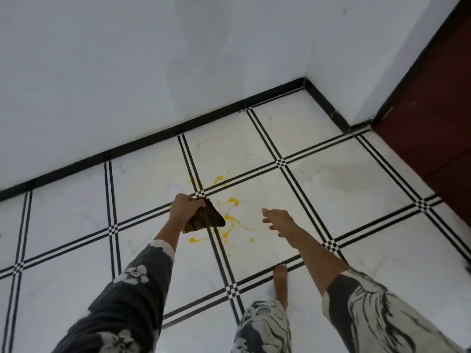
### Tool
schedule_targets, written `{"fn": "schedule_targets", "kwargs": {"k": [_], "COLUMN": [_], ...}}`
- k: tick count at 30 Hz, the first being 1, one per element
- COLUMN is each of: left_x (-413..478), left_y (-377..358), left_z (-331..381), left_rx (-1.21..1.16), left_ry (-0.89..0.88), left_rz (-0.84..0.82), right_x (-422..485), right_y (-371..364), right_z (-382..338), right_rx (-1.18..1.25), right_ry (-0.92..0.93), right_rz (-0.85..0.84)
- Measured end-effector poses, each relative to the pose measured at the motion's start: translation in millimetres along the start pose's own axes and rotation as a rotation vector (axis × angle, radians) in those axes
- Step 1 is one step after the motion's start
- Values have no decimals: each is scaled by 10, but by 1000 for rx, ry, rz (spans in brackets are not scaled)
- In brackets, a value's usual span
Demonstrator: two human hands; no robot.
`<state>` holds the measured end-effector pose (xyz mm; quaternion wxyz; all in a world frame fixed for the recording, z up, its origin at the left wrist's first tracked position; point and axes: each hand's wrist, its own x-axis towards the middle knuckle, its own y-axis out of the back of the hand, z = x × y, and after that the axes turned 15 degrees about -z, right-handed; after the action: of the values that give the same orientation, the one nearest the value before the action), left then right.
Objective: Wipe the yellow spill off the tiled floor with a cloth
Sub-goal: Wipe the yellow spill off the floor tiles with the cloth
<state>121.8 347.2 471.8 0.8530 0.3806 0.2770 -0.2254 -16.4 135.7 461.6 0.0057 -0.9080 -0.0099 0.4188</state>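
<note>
Our left hand [187, 210] grips the brown cloth [207, 218] over the left edge of the yellow spill [232, 201]. Our right hand [279, 221] spreads empty right of the spill, which streaks the tiled floor [331, 187] lengthwise away from us.

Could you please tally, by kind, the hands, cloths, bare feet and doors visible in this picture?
Hands: 2 (left hand, right hand)
Cloth: 1
Bare foot: 1
Door: 1
Total: 5
</note>
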Motion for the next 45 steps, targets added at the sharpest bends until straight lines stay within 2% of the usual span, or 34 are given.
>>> {"fn": "schedule_targets", "kwargs": {"k": [4, 7, 14, 18, 21, 27, 31, 35, 37, 39, 41, 43, 45], "left_x": [-297, -409, -282, 15, 384, 1051, 1718, 2595, 3047, 3473, 3880, 4189, 4474], "left_y": [128, 220, 688, 1063, 1229, 1034, 516, 100, -36, -207, -556, -1031, -1492], "left_z": [-278, -484, -1112, -1472, -1774, -2401, -2950, -3823, -4453, -5066, -5601, -5927, -6112], "left_rx": [11, 64, 185, 241, 359, 499, 443, 262, 276, 425, 676, 931, 1089], "left_ry": [-23, -16, -78, -124, -111, -156, -137, -93, -62, -172, -452, -731, -958], "left_rz": [-23, -53, -110, -191, -300, -399, -456, -420, -418, -375, -392, -525, -533], "right_x": [-362, -487, -137, 386, 760, 1309, 2108, 3200, 3790, 4331, 4880, 5352, 5768], "right_y": [-413, -657, -1530, -2337, -2935, -3418, -3604, -3783, -3912, -4011, -4068, -4053, -3987], "right_z": [204, 296, 338, 318, 327, 638, 1217, 1967, 2378, 2749, 3123, 3433, 3617], "right_rx": [117, 164, 305, 236, 216, 338, 389, 237, 136, 36, -109, -230, -355], "right_ry": [-27, -20, -5, -59, -124, -186, -172, -166, -124, -83, -87, -94, -57], "right_rz": [-16, 65, 151, 278, 265, 334, 385, 444, 471, 502, 539, 587, 656]}}
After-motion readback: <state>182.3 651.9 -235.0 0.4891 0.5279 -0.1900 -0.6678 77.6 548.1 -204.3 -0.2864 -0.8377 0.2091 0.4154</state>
